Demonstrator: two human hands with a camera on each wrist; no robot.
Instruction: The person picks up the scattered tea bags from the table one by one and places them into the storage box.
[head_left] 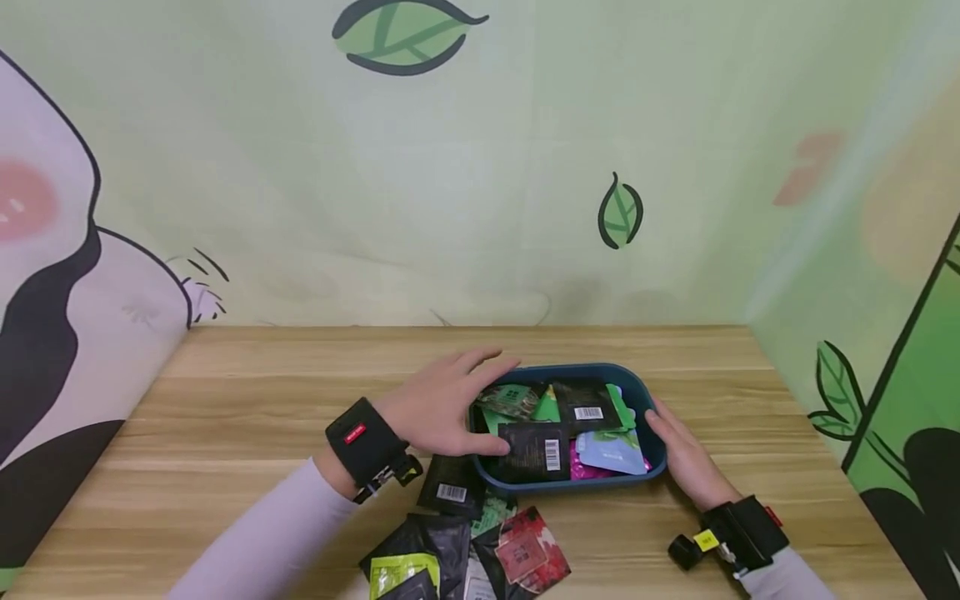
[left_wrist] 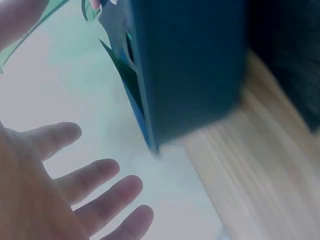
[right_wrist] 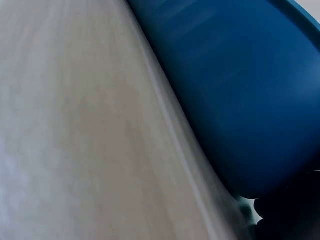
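Observation:
A dark blue oblong bin (head_left: 651,408) holds several small flat packets, among them a black packet (head_left: 531,454) with a barcode, a light blue packet (head_left: 611,451) and a bright pink one (head_left: 588,468). My left hand (head_left: 442,406) is at the bin's left end with fingers spread, its thumb overlapping the black packet in the head view. Straight, separated fingers (left_wrist: 107,197) show beside the bin wall in the left wrist view. At the bin's right end, my right hand (head_left: 690,458) rests extended fingers along the outer wall; in the right wrist view they are mostly dark.
In front of the bin lies a loose pile of packets: a black one (head_left: 452,487) with a barcode, a red and black one (head_left: 522,552) and one with a yellow-green label (head_left: 403,572). The wooden table (head_left: 300,367) meets a printed backdrop (head_left: 525,208) behind.

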